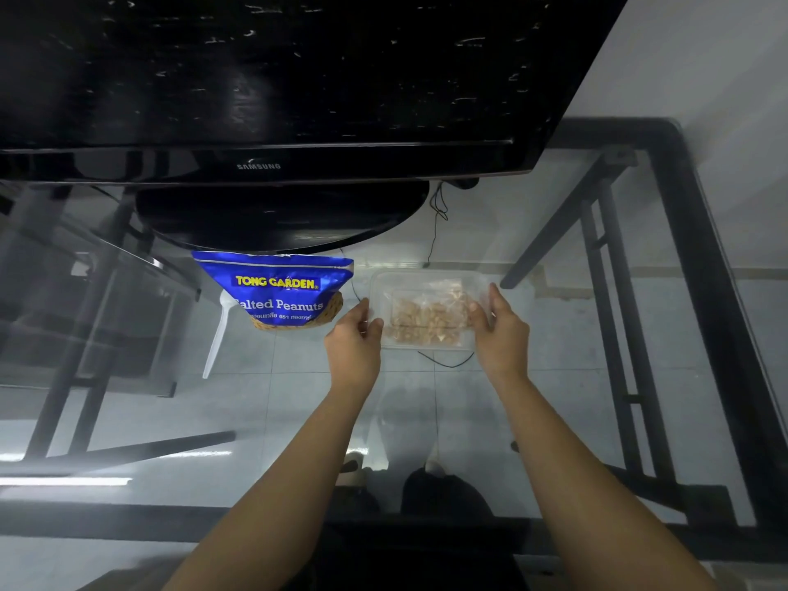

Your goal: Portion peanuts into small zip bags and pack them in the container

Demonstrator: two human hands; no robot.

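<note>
A clear plastic container (426, 278) sits on the glass table, with small zip bags of peanuts (426, 317) inside it. My left hand (354, 339) grips the container's left edge, thumb over the rim. My right hand (496, 322) grips its right edge, fingers curled round the side. A blue Tong Garden salted peanuts bag (277, 292) stands upright just left of the container, in front of the TV base. A white plastic spoon (217, 334) lies partly behind the blue bag.
A black Samsung TV (264, 78) on an oval stand (277, 219) fills the far side of the glass table (511, 420). The table's black frame (699, 292) runs along the right. Thin black cables (439, 206) trail behind the container.
</note>
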